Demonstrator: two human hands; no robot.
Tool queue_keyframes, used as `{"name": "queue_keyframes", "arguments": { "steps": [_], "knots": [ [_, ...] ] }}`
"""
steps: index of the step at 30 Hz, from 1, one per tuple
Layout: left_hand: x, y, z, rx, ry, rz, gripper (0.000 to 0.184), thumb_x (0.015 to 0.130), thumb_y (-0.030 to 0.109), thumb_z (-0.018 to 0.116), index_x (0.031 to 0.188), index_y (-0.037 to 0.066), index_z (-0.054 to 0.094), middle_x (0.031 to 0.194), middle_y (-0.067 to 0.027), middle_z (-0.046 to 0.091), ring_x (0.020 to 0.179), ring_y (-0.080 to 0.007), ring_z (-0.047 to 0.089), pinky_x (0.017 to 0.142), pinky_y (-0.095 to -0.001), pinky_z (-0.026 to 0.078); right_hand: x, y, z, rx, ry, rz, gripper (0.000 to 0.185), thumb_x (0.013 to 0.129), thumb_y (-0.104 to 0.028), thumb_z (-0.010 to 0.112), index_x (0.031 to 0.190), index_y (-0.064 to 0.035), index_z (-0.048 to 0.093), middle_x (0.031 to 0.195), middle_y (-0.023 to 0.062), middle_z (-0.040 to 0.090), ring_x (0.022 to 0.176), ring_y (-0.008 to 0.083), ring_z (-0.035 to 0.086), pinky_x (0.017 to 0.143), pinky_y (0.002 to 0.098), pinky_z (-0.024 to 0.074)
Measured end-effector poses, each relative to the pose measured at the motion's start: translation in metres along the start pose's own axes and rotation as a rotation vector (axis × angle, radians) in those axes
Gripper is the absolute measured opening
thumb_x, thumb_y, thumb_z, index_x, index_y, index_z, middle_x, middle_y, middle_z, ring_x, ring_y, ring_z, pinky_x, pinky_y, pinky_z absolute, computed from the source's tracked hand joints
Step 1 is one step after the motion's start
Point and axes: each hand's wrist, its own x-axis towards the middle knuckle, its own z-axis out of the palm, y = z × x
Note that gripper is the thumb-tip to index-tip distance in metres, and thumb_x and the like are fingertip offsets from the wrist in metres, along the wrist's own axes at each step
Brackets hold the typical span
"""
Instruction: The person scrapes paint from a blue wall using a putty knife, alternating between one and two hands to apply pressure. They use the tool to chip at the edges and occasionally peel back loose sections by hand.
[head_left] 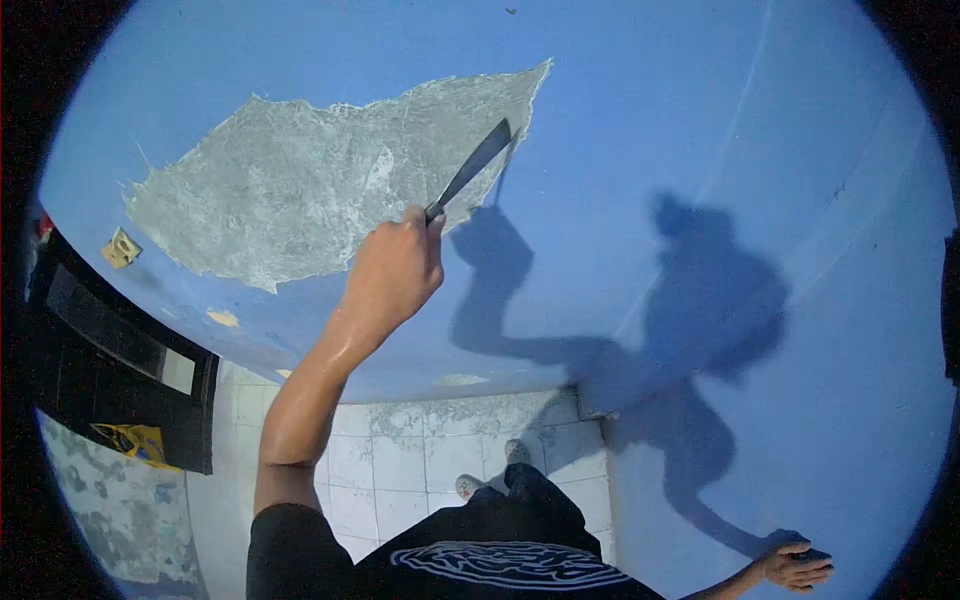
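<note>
My left hand (395, 265) is closed around the handle of a putty knife (475, 168). Its dark blade points up and right, over the right part of a bare grey patch (300, 180) in the blue-painted wall (620, 120). Ragged, pale paint edges surround the patch. Low at the right, my right hand (798, 566) has its fingers stretched out, close to the blue side wall; whether it touches the wall I cannot tell. A dark shadow lies just above those fingers.
White floor tiles (400, 460) lie below, with grey dust and debris along the wall's foot. At left are a dark door (130, 390), a yellow bag (135, 443) and a wall socket plate (121, 248). My shadow (710, 290) falls across the wall.
</note>
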Motion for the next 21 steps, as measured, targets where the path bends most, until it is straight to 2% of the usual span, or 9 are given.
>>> {"name": "queue_keyframes", "arguments": {
  "steps": [3, 5, 8, 10, 13, 15, 18, 21],
  "knots": [
    [0.011, -0.005, 0.015, 0.070, 0.110, 0.109, 0.026, 0.096, 0.018, 0.051, 0.083, -0.005, 0.051, 0.062, -0.0290, 0.057, 0.060, -0.0491, 0.057, 0.057, -0.0542, 0.046, -0.005, 0.002, -0.002, -0.001, -0.001, -0.011, 0.055, 0.097, -0.047, 0.048, 0.133, -0.0071, 0.058, 0.141, 0.0084, 0.053, 0.131, 0.0220, 0.048, 0.116, 0.0413, 0.0207],
    [0.013, 0.010, 0.009, 0.072, 0.073, 0.073, 0.027, 0.096, 0.019, 0.050, 0.084, -0.005, 0.051, 0.063, -0.0291, 0.057, 0.061, -0.0493, 0.057, 0.058, -0.0547, 0.047, -0.006, 0.004, -0.001, -0.004, 0.000, -0.008, 0.055, 0.098, -0.048, 0.048, 0.133, -0.0073, 0.058, 0.141, 0.0082, 0.053, 0.131, 0.0216, 0.048, 0.117, 0.0415, 0.0202],
    [0.002, 0.006, 0.001, 0.070, 0.051, 0.031, 0.028, 0.097, 0.020, 0.050, 0.087, -0.005, 0.053, 0.064, -0.0294, 0.058, 0.063, -0.0499, 0.058, 0.059, -0.0559, 0.047, -0.007, 0.007, -0.003, -0.029, -0.037, -0.042, 0.053, 0.097, -0.042, 0.053, 0.134, -0.0048, 0.055, 0.140, 0.0116, 0.053, 0.130, 0.0251, 0.049, 0.115, 0.0438, 0.0232],
    [-0.001, 0.002, 0.005, 0.070, 0.069, 0.019, 0.028, 0.097, 0.021, 0.050, 0.088, -0.005, 0.053, 0.064, -0.0295, 0.058, 0.064, -0.0503, 0.059, 0.059, -0.0565, 0.048, -0.016, 0.000, -0.009, -0.004, -0.176, 0.065, 0.067, 0.094, -0.046, 0.051, 0.137, 0.0051, 0.049, 0.147, 0.0222, 0.041, 0.138, 0.0446, 0.033, 0.113, 0.0601, 0.0194],
    [0.001, 0.007, 0.007, 0.120, 0.108, 0.016, 0.027, 0.097, 0.020, 0.050, 0.090, -0.006, 0.054, 0.064, -0.0301, 0.058, 0.064, -0.0505, 0.059, 0.060, -0.0573, 0.048, -0.013, -0.005, -0.015, -0.011, -0.215, 0.073, 0.062, 0.096, -0.041, 0.050, 0.136, 0.0064, 0.049, 0.146, 0.0259, 0.040, 0.138, 0.0436, 0.034, 0.112, 0.0598, 0.0203],
    [0.002, 0.019, -0.002, 0.124, 0.024, -0.031, 0.026, 0.095, 0.019, 0.051, 0.089, -0.006, 0.054, 0.071, -0.0294, 0.062, 0.069, -0.0490, 0.062, 0.065, -0.0549, 0.051, -0.012, -0.004, -0.013, -0.013, -0.201, 0.065, 0.062, 0.096, -0.041, 0.049, 0.136, 0.0069, 0.049, 0.146, 0.0261, 0.041, 0.137, 0.0434, 0.035, 0.112, 0.0596, 0.0203],
    [-0.006, 0.017, -0.008, 0.116, 0.016, -0.065, 0.028, 0.096, 0.020, 0.050, 0.089, -0.007, 0.055, 0.071, -0.0296, 0.062, 0.069, -0.0497, 0.062, 0.065, -0.0550, 0.051, -0.018, 0.003, -0.011, -0.033, -0.191, 0.033, 0.063, 0.095, -0.041, 0.049, 0.136, 0.0074, 0.049, 0.145, 0.0264, 0.041, 0.136, 0.0441, 0.035, 0.112, 0.0598, 0.0202],
    [0.007, 0.013, 0.006, 0.143, 0.104, -0.028, 0.030, 0.097, 0.022, 0.049, 0.089, -0.006, 0.055, 0.071, -0.0303, 0.061, 0.068, -0.0503, 0.061, 0.064, -0.0553, 0.050, -0.019, 0.005, -0.008, -0.038, -0.199, 0.016, 0.064, 0.095, -0.041, 0.050, 0.137, 0.0078, 0.047, 0.145, 0.0279, 0.041, 0.135, 0.0457, 0.035, 0.111, 0.0609, 0.0201]
  ]
}}
